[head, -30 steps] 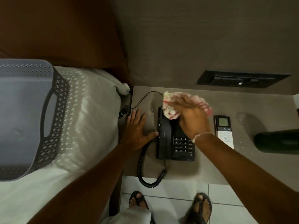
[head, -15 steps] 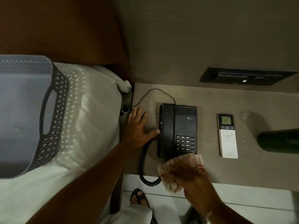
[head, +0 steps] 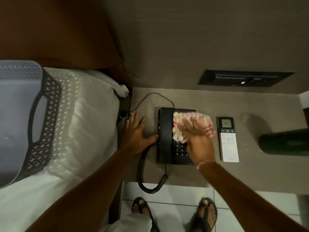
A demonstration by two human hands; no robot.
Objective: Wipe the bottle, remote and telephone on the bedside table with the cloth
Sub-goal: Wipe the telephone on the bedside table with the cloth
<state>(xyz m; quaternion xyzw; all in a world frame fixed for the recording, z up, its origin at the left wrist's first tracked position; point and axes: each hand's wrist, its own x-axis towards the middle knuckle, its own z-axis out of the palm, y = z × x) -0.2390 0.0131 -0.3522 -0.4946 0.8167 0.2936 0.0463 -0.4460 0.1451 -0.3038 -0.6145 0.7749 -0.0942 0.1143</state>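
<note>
The black telephone [head: 168, 136] sits toward the left edge of the tabletop [head: 260, 174], its handset in the cradle. On its upper face lies the red-and-white cloth [head: 187, 124], pressed down by the right hand [head: 199, 144], whose fingers are closed on the bunched fabric; the hand is motion-blurred. The left hand [head: 136, 133] lies flat on the tabletop with fingers spread and released, thumb touching the telephone's left side. The white remote [head: 228, 141] lies just right of the telephone. The dark bottle [head: 284, 142] lies at the right edge. A coiled cord [head: 145, 180] hangs over the front edge.
</note>
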